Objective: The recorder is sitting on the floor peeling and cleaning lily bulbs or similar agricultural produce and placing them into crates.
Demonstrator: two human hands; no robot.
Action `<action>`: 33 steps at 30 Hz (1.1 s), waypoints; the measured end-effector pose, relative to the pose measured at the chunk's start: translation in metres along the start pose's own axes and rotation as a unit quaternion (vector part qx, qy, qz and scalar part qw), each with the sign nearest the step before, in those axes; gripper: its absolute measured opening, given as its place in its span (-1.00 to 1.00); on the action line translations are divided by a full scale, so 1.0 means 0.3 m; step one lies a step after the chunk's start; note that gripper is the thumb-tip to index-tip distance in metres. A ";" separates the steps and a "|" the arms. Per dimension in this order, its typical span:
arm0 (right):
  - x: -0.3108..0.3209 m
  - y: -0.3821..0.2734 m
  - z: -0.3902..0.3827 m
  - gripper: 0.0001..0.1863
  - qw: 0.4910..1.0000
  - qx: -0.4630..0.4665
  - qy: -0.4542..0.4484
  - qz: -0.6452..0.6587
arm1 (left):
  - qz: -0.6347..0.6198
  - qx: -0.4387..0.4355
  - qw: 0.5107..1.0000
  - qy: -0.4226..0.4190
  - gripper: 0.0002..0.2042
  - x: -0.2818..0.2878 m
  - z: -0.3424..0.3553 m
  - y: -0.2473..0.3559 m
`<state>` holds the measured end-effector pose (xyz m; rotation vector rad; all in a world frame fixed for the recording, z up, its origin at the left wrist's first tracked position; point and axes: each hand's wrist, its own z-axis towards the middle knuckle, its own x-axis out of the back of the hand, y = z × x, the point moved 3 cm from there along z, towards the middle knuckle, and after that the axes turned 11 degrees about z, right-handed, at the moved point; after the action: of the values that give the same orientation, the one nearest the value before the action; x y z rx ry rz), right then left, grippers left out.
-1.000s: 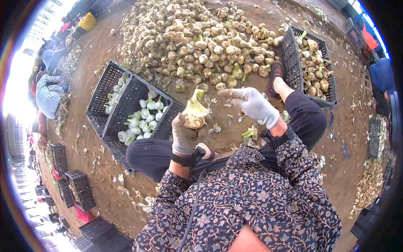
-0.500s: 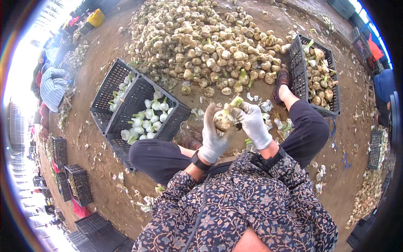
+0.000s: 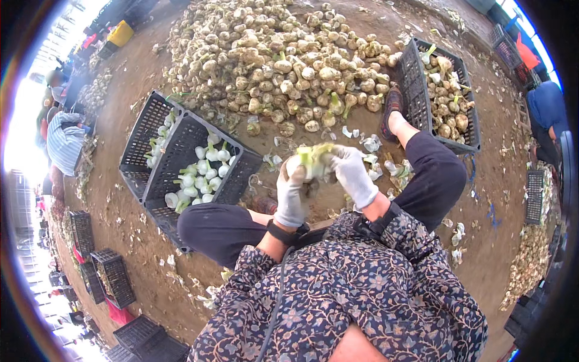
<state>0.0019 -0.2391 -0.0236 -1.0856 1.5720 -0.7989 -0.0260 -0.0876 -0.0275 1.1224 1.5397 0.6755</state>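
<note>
I'm pinching a round, white-and-green garlic bulb (image 3: 294,164) in my white cloth-gloved left hand (image 3: 291,196), likely to steady it, while my white cloth-gloved right hand (image 3: 353,172) pinches its blurry top (image 3: 321,157).

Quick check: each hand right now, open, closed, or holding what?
Left hand: closed around the garlic.
Right hand: fingers bent at its green stem; too blurred to tell whether they grip.
</note>
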 end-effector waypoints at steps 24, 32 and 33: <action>-0.096 -0.181 -0.147 -0.84 0.936 0.299 -0.022 -0.187 | 0.044 -0.021 0.998 -0.035 -0.33 -0.053 -0.103 0.127; -0.017 -0.142 -0.038 -0.89 0.981 0.188 0.028 -0.040 | 0.063 0.021 0.983 -0.168 -0.13 -0.082 -0.097 0.119; -0.010 -0.132 -0.030 -0.89 0.987 0.158 0.031 0.005 | 0.064 0.007 0.985 -0.159 -0.12 -0.085 -0.087 0.117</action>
<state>0.0034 -0.2513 0.0154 -0.8293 1.4395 -1.0431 -0.0404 -0.0934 0.0209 1.2803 1.2106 0.5412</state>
